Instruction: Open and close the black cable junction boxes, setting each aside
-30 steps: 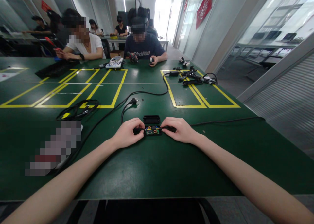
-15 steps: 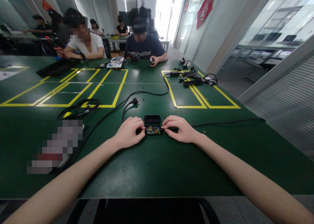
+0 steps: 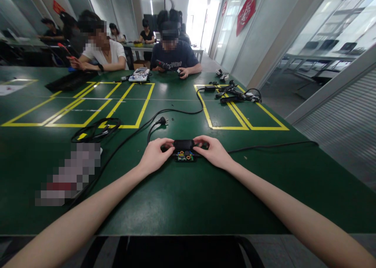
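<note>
Between my hands is a black power adapter cover point(image 3: 183, 144), its smooth outer face toward me. My left hand point(image 3: 157, 153) pinches its left end, and my right hand point(image 3: 212, 151) pinches its right end. Just below the cover, on the table, sits the other half of the adapter, with its circuit board point(image 3: 185, 156) exposed. Copper coils and a yellow part show on the board. Black cables run out from both sides of this half, partly hidden by my hands.
A plug point(image 3: 162, 121) on a black cable lies beyond my left hand. Coiled cable point(image 3: 98, 129) and a blurred-out packet point(image 3: 72, 172) are to the left. More adapters and cables point(image 3: 235, 93) lie at the far right of the green table point(image 3: 188, 205). Two people sit opposite.
My hands have moved from the sides of the circuit board half to the cover behind it. The cover is now gripped, raised and turned over, its hollow side no longer showing.
</note>
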